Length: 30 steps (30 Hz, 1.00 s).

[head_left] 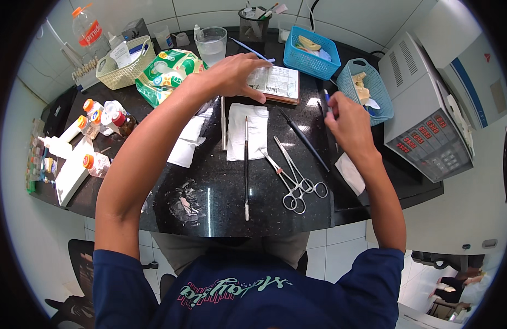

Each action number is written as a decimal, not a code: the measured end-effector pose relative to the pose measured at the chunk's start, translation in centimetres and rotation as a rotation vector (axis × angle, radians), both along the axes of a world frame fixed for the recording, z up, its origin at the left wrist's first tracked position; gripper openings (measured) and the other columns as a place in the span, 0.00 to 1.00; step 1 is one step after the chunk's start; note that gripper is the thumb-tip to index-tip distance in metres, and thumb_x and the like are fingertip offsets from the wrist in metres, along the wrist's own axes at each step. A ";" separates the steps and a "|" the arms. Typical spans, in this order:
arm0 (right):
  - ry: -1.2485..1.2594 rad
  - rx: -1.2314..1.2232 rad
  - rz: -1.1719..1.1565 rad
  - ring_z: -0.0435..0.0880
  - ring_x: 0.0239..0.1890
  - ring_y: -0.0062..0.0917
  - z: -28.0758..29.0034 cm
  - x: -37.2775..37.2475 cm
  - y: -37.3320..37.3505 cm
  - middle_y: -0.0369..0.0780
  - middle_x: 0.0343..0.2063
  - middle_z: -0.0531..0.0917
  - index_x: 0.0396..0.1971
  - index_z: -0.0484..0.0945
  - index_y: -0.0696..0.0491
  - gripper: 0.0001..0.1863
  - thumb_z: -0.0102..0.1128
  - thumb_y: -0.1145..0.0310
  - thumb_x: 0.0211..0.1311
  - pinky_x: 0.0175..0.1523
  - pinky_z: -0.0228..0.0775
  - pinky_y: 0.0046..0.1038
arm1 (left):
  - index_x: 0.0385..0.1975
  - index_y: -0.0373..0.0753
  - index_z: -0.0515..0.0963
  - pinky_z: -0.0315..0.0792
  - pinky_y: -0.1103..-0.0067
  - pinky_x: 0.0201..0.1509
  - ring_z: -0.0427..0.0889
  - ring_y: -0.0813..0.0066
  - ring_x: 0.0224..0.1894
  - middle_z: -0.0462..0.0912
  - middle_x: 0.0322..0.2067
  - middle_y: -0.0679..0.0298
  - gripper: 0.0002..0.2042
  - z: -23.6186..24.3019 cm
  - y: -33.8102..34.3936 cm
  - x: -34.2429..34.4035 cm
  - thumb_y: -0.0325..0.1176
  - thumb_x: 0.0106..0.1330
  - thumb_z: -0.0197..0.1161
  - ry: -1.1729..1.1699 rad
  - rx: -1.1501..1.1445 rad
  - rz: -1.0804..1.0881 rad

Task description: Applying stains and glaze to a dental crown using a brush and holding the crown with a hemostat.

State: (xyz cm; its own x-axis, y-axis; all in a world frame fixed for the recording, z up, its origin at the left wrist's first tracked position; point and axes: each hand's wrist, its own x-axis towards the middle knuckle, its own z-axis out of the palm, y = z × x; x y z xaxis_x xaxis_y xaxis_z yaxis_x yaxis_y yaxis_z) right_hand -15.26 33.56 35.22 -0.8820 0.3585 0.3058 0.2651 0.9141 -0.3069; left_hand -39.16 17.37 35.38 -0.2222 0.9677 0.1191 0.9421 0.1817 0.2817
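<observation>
My left hand (240, 75) is over a small framed pad with writing (281, 83), fingers apart and thumb at its lower edge. My right hand (345, 119) grips a slim blue tool, perhaps a pen (327, 97), at the right. Between them lie a white paper towel (237, 111), a fine brush (246, 164) across it and a dark slim instrument (304, 138). Two scissor-like clamps (294, 183) rest nearer me. A slim blue-and-white tool (251, 49) lies behind the pad.
A grey machine with red displays (423, 131) stands right, beside blue baskets (311, 60). Bottles (97, 164), a white block (72, 178) and a cream basket (122, 77) are left. A green-white package (163, 74) and glass of water (212, 44) stand behind. Another person (451, 290) appears low right.
</observation>
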 end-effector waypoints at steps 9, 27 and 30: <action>-0.123 0.092 -0.068 0.80 0.33 0.45 -1.2 1.8 1.1 0.49 0.29 0.80 0.32 0.73 0.59 0.09 0.60 0.75 0.51 0.38 0.70 0.40 | 0.61 0.40 0.65 0.62 0.63 0.63 0.67 0.51 0.60 0.67 0.57 0.48 0.43 0.1 0.0 0.0 0.53 0.44 0.73 -0.008 -0.016 -0.010; 0.017 -0.070 0.050 0.80 0.30 0.36 2.6 5.2 -5.3 0.44 0.29 0.78 0.43 0.75 0.59 0.16 0.55 0.79 0.51 0.37 0.72 0.31 | 0.60 0.37 0.65 0.65 0.64 0.60 0.70 0.53 0.56 0.70 0.53 0.49 0.42 0.3 -0.5 1.6 0.45 0.42 0.75 0.004 -0.070 -0.010; 0.087 -0.107 -0.004 0.78 0.26 0.31 3.0 6.6 -4.5 0.43 0.28 0.75 0.42 0.76 0.60 0.15 0.53 0.80 0.52 0.35 0.69 0.28 | 0.59 0.36 0.65 0.65 0.65 0.61 0.70 0.54 0.56 0.70 0.53 0.49 0.42 0.6 -0.7 2.4 0.44 0.42 0.75 -0.019 -0.072 -0.025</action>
